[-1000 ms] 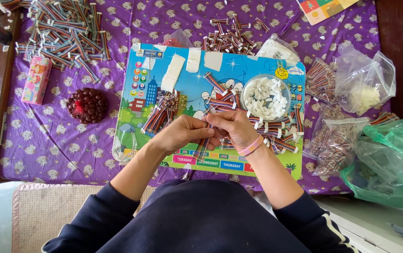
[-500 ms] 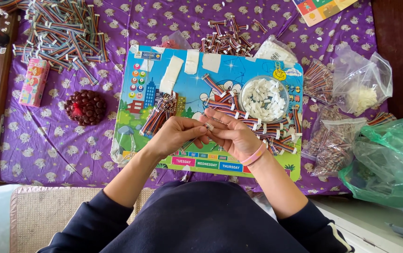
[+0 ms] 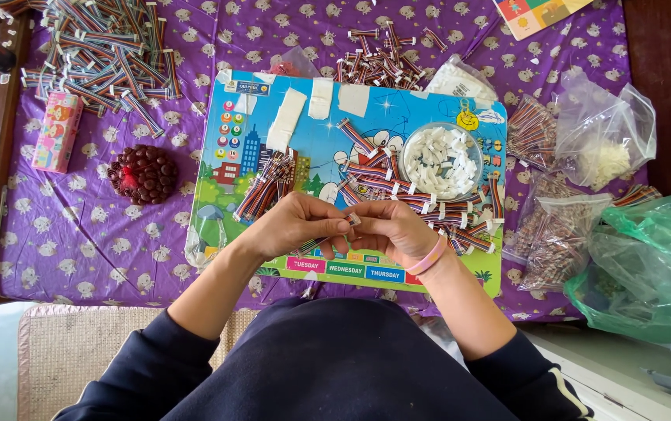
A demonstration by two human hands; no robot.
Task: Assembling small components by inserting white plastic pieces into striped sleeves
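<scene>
My left hand point(image 3: 295, 224) and my right hand point(image 3: 389, 230) meet over the front of a colourful cartoon board point(image 3: 296, 168). Together they pinch a short multicoloured ribbon cable with a small white connector point(image 3: 353, 221) at its end. A pink band circles my right wrist. Just behind my hands lies a row of finished ribbon cables point(image 3: 429, 206), and a loose bundle of cables point(image 3: 269, 185) sits to the left on the board. A clear round tub of white connectors point(image 3: 440, 160) stands at the board's right.
A large heap of ribbon cables point(image 3: 101, 54) fills the far left of the purple cloth point(image 3: 78, 234). A dark red beaded ball point(image 3: 143, 173) and a pink carton point(image 3: 58, 131) lie left. Clear bags of parts point(image 3: 604, 148) and a green bag point(image 3: 647, 265) crowd the right.
Both hands have shifted slightly while working the cable end between the fingers; the right hand's fingers have drawn closer to the left hand's thumb.
</scene>
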